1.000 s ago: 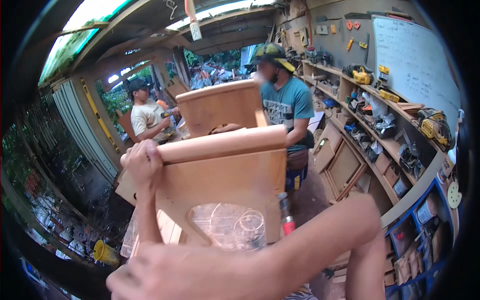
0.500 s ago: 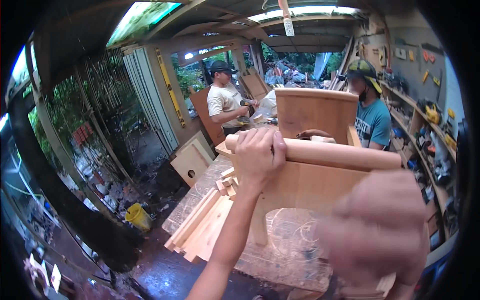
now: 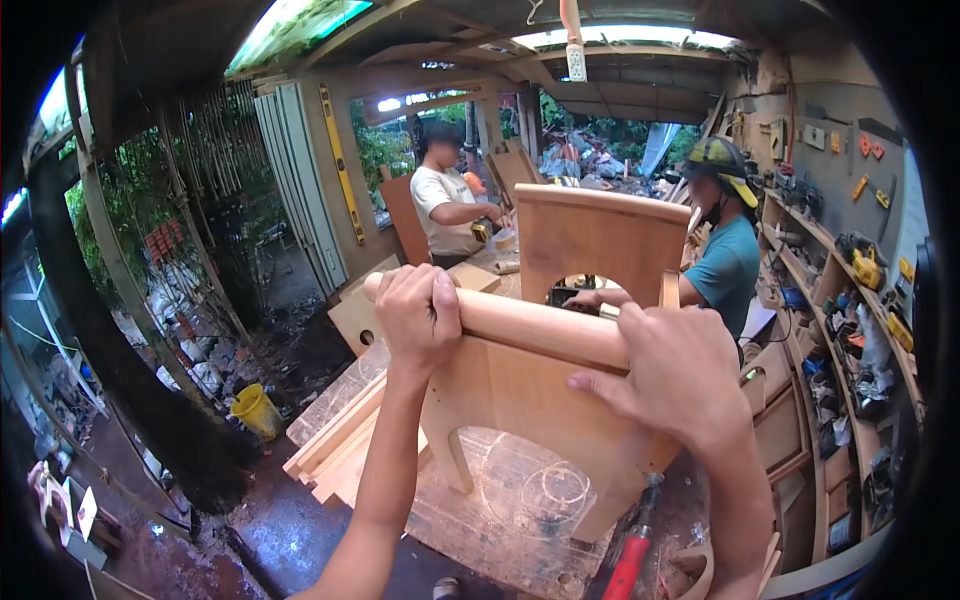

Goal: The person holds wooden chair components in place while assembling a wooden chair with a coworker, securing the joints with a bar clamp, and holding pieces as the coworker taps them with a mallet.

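A rounded wooden rail [image 3: 535, 328] runs along the top of an upright wooden panel [image 3: 520, 385] with an arched cut-out below. My left hand [image 3: 418, 315] is wrapped round the rail near its left end. Over its right end, my right hand [image 3: 680, 370] is closed, with the thumb against the panel's near face. The panel stands on a scuffed workbench [image 3: 530, 505]. Behind it rises a second panel [image 3: 605, 235] with a similar rail and cut-out. A red-handled tool [image 3: 628, 568] is at the near right, below my right hand; its kind is unclear.
Wooden strips [image 3: 335, 445] lie on the bench's left side. A co-worker in a teal shirt [image 3: 728, 265] reaches behind the near panel; another in a white shirt [image 3: 445, 205] stands farther back. Tool shelves [image 3: 825, 235] line the right wall. A yellow bucket [image 3: 257, 410] stands on the floor.
My right hand, blurred in front of the panel before, now grips the rail's right end. My left hand keeps its hold. The view has shifted, and the red-handled tool has come into sight.
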Demonstrator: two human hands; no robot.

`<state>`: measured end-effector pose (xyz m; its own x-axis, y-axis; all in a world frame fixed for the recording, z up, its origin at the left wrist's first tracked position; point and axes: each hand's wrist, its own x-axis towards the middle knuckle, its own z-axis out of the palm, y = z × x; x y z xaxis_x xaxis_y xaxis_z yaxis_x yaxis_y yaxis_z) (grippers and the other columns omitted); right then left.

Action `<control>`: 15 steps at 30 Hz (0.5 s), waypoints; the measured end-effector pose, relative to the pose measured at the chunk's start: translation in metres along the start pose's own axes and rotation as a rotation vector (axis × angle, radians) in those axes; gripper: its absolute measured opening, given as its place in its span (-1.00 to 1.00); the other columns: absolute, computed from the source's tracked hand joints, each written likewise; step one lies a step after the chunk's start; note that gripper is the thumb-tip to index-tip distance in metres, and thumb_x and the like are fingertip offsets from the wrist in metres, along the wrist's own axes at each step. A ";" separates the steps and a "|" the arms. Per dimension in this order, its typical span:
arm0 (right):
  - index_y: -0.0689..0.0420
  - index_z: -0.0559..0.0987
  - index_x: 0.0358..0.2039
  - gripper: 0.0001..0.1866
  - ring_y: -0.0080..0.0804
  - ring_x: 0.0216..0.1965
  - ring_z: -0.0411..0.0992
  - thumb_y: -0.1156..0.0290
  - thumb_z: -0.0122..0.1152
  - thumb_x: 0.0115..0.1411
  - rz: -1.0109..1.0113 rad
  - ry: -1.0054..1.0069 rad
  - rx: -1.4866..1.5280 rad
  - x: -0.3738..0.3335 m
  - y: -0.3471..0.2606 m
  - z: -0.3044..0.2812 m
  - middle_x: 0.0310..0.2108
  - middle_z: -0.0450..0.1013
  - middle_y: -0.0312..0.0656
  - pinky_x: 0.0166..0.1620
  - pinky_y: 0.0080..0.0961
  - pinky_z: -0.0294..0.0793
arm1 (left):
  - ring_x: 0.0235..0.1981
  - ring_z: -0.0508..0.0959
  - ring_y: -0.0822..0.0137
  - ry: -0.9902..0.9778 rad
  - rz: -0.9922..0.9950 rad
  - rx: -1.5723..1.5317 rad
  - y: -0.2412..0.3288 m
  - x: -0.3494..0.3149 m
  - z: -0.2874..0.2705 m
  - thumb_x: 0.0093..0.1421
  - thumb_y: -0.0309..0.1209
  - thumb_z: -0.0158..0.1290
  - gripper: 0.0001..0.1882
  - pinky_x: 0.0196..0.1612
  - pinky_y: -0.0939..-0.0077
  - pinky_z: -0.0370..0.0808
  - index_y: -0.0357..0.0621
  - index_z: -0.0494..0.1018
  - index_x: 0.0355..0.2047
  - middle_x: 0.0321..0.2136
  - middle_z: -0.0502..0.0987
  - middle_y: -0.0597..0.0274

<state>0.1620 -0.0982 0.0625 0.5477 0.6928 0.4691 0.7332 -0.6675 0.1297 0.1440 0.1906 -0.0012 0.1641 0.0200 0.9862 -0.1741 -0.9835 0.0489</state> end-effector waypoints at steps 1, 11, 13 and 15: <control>0.27 0.65 -0.35 -0.29 -0.16 -0.43 0.65 -0.28 0.38 0.05 0.009 0.005 -0.005 -0.002 -0.001 -0.001 -0.47 0.61 0.00 -0.31 -0.34 0.62 | -0.47 0.49 0.05 0.003 0.007 -0.009 0.002 -0.001 0.001 0.26 -0.32 -0.06 -0.67 -0.23 0.17 0.39 -0.18 0.44 -0.62 -0.61 0.45 0.09; 0.17 0.45 -0.66 -0.21 -0.09 -0.62 0.40 -0.40 0.52 -0.28 0.147 0.397 -0.132 -0.009 -0.010 0.026 -0.68 0.35 -0.12 -0.48 -0.24 0.35 | -0.43 0.54 0.12 -0.028 -0.023 -0.160 0.006 -0.005 -0.005 0.26 -0.33 0.00 -0.72 -0.15 0.22 0.38 -0.15 0.57 -0.53 -0.55 0.55 0.15; 0.18 0.42 -0.65 -0.20 -0.09 -0.62 0.36 -0.38 0.54 -0.29 0.139 0.418 -0.132 -0.013 -0.009 0.033 -0.68 0.31 -0.12 -0.48 -0.24 0.31 | -0.37 0.58 0.12 -0.097 0.047 -0.201 0.003 -0.007 -0.008 0.26 -0.31 0.04 -0.77 -0.11 0.23 0.41 -0.15 0.60 -0.45 -0.49 0.60 0.19; 0.19 0.40 -0.65 -0.19 -0.09 -0.62 0.31 -0.36 0.56 -0.31 0.135 0.432 -0.144 -0.007 -0.010 0.033 -0.67 0.27 -0.12 -0.48 -0.23 0.26 | -0.36 0.59 0.13 -0.096 0.053 -0.228 -0.004 -0.007 -0.007 0.27 -0.30 0.04 -0.76 -0.10 0.23 0.42 -0.14 0.62 -0.40 -0.46 0.62 0.21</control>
<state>0.1639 -0.0878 0.0292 0.3937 0.4406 0.8068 0.5872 -0.7958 0.1480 0.1368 0.1954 -0.0071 0.2385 -0.0587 0.9694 -0.3981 -0.9164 0.0425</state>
